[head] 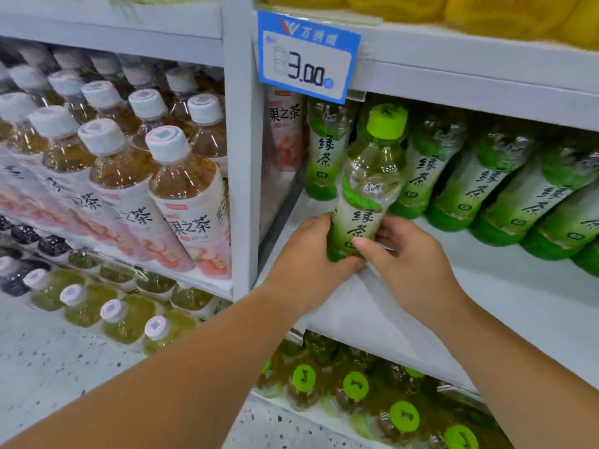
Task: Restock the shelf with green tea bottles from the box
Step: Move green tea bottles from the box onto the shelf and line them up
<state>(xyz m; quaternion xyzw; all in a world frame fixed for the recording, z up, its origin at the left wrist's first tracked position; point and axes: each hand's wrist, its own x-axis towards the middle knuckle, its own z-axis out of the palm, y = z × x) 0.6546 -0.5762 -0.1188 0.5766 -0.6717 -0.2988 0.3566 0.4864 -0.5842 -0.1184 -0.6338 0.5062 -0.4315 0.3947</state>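
A blue price tag (308, 56) reads 3.00. Left of it stand rows of white-capped fruit tea bottles (181, 189), with one pink-labelled bottle (285, 131) just beneath its left corner. Yellow bottles (421, 4) sit above the tag, and a speckled floor (48, 351) lies well below to its left.

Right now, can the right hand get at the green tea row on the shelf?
Likely yes. The right hand is near the green tea row, with only bare shelf between. But it and the left hand both grip the held bottle, so it must let go first.
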